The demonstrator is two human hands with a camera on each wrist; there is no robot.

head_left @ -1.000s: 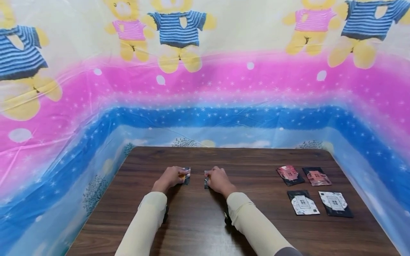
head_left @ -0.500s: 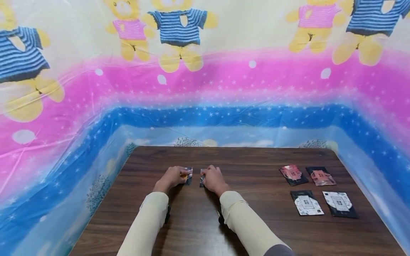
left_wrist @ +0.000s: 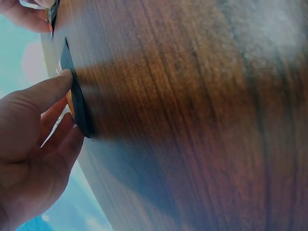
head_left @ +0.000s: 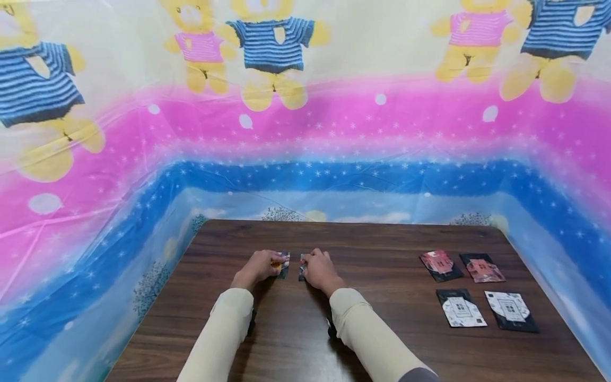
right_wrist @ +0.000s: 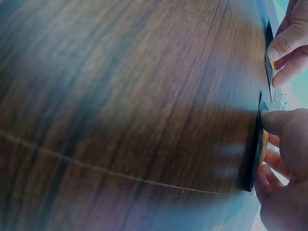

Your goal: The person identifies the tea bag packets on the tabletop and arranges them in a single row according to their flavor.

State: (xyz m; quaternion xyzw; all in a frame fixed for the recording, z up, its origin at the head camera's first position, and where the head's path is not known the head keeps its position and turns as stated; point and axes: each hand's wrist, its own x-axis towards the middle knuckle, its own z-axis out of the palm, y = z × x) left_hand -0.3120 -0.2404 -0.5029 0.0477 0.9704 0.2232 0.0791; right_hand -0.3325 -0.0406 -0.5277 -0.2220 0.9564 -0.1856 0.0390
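My left hand (head_left: 259,268) holds a small flat dark packet (head_left: 285,266), with orange and white print on its face, on the table. Thumb and fingers grip its edges in the left wrist view, where the packet (left_wrist: 80,108) lies nearly edge-on. Facing it, my right hand (head_left: 321,270) grips a second packet (head_left: 302,270) of similar dark colour. From the right wrist, that packet (right_wrist: 255,149) shows a black side and some orange, pinched between thumb and fingers. A narrow gap of tabletop separates the two packets. Fingers cover much of both faces.
On the right of the brown wooden table (head_left: 372,307) lie two red-and-black packets (head_left: 438,264) (head_left: 484,268) behind two white-and-black packets (head_left: 460,309) (head_left: 512,310). A bear-printed cloth (head_left: 305,175) hangs around the table's far and side edges.
My right hand has moved left with its packet, narrowing the gap to the left one. My left hand keeps its hold. The head view has shifted slightly.
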